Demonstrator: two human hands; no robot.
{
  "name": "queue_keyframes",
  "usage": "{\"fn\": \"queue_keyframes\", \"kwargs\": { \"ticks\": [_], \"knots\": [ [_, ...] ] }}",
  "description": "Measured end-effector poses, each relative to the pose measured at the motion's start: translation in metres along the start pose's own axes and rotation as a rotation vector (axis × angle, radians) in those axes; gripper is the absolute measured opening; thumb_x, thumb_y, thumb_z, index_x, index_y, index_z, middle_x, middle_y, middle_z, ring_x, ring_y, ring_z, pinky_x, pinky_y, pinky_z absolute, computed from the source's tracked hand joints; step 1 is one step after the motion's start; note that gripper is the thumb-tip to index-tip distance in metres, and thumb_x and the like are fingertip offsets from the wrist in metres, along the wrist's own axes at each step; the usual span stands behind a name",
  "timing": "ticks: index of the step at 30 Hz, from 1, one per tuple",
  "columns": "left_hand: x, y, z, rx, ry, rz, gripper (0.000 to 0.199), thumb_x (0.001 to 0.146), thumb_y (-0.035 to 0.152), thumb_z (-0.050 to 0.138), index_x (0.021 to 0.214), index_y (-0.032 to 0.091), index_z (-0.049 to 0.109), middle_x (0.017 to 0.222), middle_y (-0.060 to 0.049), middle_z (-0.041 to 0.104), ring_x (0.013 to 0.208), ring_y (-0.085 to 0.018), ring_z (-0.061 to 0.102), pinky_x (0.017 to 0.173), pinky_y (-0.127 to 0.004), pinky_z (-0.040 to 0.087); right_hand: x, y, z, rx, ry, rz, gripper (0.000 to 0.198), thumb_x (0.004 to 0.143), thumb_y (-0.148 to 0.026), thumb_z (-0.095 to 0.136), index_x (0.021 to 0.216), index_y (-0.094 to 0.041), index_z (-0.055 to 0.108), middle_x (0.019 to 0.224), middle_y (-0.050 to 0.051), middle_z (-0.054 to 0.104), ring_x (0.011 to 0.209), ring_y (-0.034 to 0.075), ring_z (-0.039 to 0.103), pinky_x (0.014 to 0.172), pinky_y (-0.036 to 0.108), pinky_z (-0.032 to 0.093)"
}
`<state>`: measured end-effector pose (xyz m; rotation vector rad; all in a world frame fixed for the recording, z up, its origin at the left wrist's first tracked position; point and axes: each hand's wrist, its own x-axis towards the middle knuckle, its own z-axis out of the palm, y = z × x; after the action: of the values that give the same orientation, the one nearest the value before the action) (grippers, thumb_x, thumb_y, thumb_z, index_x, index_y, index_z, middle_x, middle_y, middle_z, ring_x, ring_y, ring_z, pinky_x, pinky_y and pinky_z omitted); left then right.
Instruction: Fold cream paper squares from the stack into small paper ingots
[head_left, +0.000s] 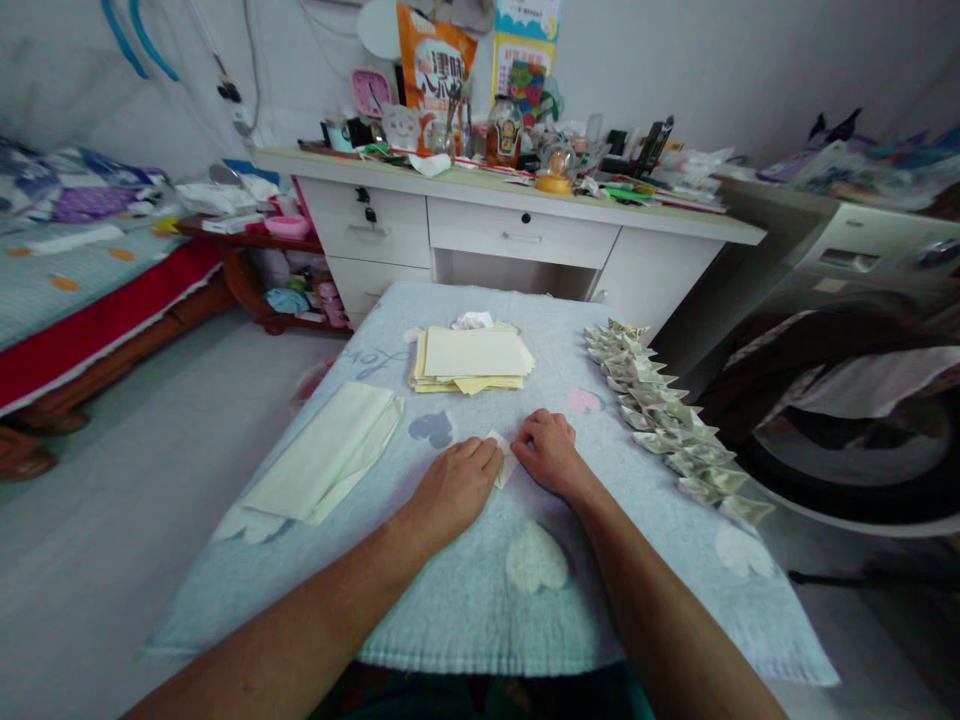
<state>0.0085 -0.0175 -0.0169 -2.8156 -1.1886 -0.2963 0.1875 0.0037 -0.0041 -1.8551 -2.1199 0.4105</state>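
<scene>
Atop the cloth (450, 620), left hand (459, 486) and right hand (547, 452) pinch a small paper (505, 464), best pressed evenly with edges aligned.

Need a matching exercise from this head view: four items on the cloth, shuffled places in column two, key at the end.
Things
1. small folded paper
2. paper stack
3. long folded sheet
4. pointed folded pieces

Places
A. lined up along the right side of the blue cloth
B. beyond the hands, near the cloth's far edge, mid-width
C. on the cloth's left side
D. between the left hand and right hand

Pairs: 1-D, 2-B, 3-C, 4-A
</scene>
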Motion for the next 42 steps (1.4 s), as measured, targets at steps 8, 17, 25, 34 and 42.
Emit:
{"fn": "queue_keyframes", "kwargs": {
  "ticks": [8, 17, 25, 34, 42],
  "knots": [
    [-0.001, 0.010, -0.005, 0.107, 0.022, 0.008, 0.027, 0.089, 0.013, 0.049, 0.115, 0.015, 0.056, 0.119, -0.012, 0.059, 0.100, -0.023, 0.058, 0.083, -0.037, 0.051, -0.001, 0.003, -0.006, 0.023, -0.027, -0.024, 0.014, 0.084, -0.027, 0.058, 0.075, -0.018, 0.065, 0.097, 0.004, 0.056, 0.094, 0.020, 0.043, 0.081, 0.034, 0.029],
    [-0.001, 0.013, -0.006, 0.104, -0.024, 0.001, 0.030, 0.089, 0.011, 0.048, 0.118, 0.012, 0.055, 0.125, -0.015, 0.057, 0.105, -0.025, 0.058, 0.082, -0.037, 0.052, -0.001, 0.003, -0.007, 0.010, -0.034, -0.024, 0.011, 0.081, -0.026, 0.061, 0.074, -0.018, 0.065, 0.099, 0.005, 0.056, 0.097, 0.021, 0.043, 0.082, 0.035, 0.029],
    [0.000, 0.013, -0.009, 0.098, -0.041, 0.009, 0.030, 0.088, 0.012, 0.051, 0.118, 0.012, 0.056, 0.123, -0.016, 0.059, 0.102, -0.025, 0.060, 0.081, -0.037, 0.051, -0.004, 0.014, -0.017, 0.025, -0.050, -0.008, 0.011, 0.080, -0.023, 0.060, 0.071, -0.018, 0.063, 0.102, 0.004, 0.056, 0.098, 0.021, 0.044, 0.083, 0.035, 0.030],
    [-0.002, 0.014, -0.001, 0.140, 0.003, 0.016, 0.034, 0.088, 0.011, 0.048, 0.121, 0.012, 0.055, 0.128, -0.016, 0.056, 0.107, -0.025, 0.058, 0.083, -0.036, 0.051, -0.004, 0.006, -0.002, -0.043, 0.083, -0.028, 0.037, 0.082, -0.042, 0.058, 0.112, -0.020, 0.055, 0.118, 0.010, 0.051, 0.107, 0.026, 0.044, 0.094, 0.041, 0.031],
    [-0.002, 0.014, -0.005, 0.147, -0.016, 0.022, 0.034, 0.087, 0.010, 0.049, 0.121, 0.009, 0.055, 0.127, -0.019, 0.057, 0.108, -0.026, 0.059, 0.085, -0.036, 0.052, -0.006, 0.002, 0.003, -0.139, 0.029, 0.006, 0.056, 0.085, -0.036, 0.053, 0.136, -0.024, 0.037, 0.139, 0.011, 0.040, 0.127, 0.028, 0.033, 0.107, 0.051, 0.018]
  ]
}}
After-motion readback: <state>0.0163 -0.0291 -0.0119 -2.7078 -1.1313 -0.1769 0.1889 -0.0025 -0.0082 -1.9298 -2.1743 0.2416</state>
